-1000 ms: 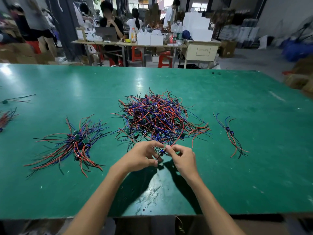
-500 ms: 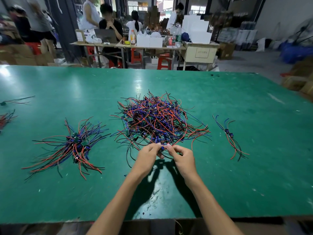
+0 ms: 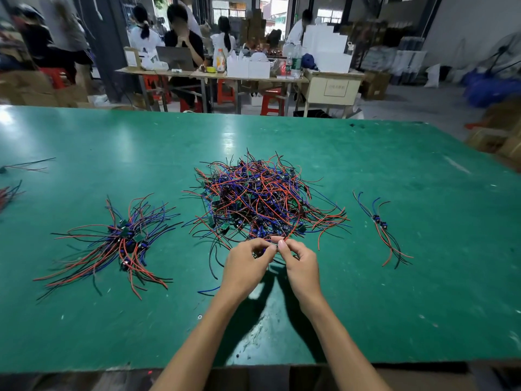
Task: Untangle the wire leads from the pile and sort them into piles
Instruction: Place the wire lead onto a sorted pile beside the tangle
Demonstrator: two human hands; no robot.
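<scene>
A big tangled pile of red, blue and black wire leads (image 3: 259, 198) lies mid-table on the green table (image 3: 423, 277). At its near edge my left hand (image 3: 246, 263) and my right hand (image 3: 301, 263) meet, fingers curled, both pinching one wire lead (image 3: 293, 231) whose red wire arcs up into the pile. A sorted pile of leads (image 3: 121, 244) fans out at the left. A small sorted pile of two or three leads (image 3: 380, 227) lies at the right.
More loose leads (image 3: 11, 190) lie at the far left edge. A stray blue wire (image 3: 208, 290) lies left of my left wrist. Beyond the table's far edge, people sit at a cluttered bench (image 3: 225, 71) with red stools.
Both hands have moved slightly forward into the near edge of the big pile, still pinching the lead between them. The piles have not shifted.
</scene>
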